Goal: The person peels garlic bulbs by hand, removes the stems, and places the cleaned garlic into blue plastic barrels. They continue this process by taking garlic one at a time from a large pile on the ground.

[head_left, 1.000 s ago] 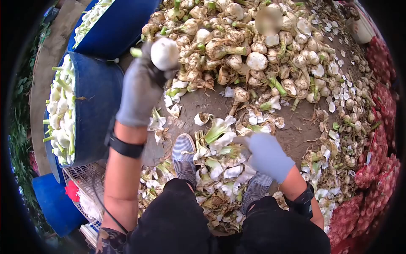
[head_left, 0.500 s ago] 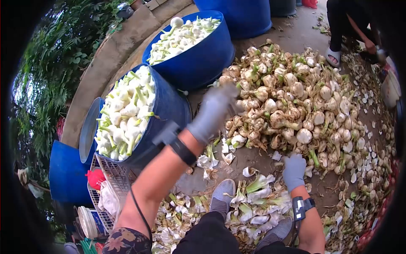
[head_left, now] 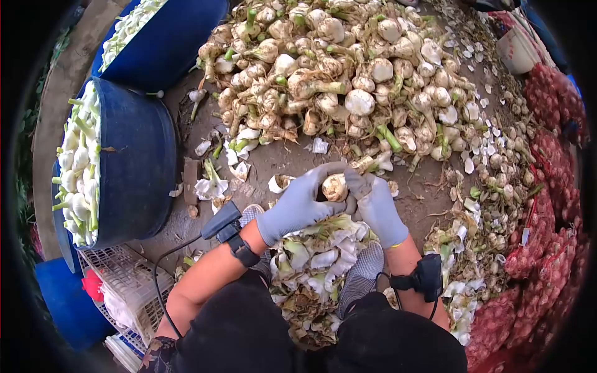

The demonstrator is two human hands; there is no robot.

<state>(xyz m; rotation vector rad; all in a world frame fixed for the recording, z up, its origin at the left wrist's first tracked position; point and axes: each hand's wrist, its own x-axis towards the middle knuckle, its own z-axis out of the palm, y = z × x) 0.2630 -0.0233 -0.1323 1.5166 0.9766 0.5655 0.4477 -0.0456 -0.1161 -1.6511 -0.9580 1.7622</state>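
Observation:
A brownish garlic bulb (head_left: 335, 188) is held between my two gloved hands, above a heap of peeled skins. My left hand (head_left: 303, 202), in a grey glove, curls its fingers and thumb around the bulb's left side. On the other side, my right hand (head_left: 378, 206), gloved too, has its fingers closed against the bulb; its fingertips are partly hidden. Just beyond the hands lies a big pile of unpeeled garlic (head_left: 329, 81) with roots and cut green stems. The discarded skins (head_left: 323, 255) lie below, between my feet.
A blue tub (head_left: 134, 161) full of white peeled garlic stands at left, with another blue tub (head_left: 168, 43) behind it. A plastic crate (head_left: 140, 280) sits at lower left. Red mesh sacks (head_left: 541, 261) line the right side, beside scattered small bulbs and skins (head_left: 485, 186).
My left hand has come back from beside the tubs and pile to the middle, meeting my right hand around a garlic bulb. The view has tilted down and turned right.

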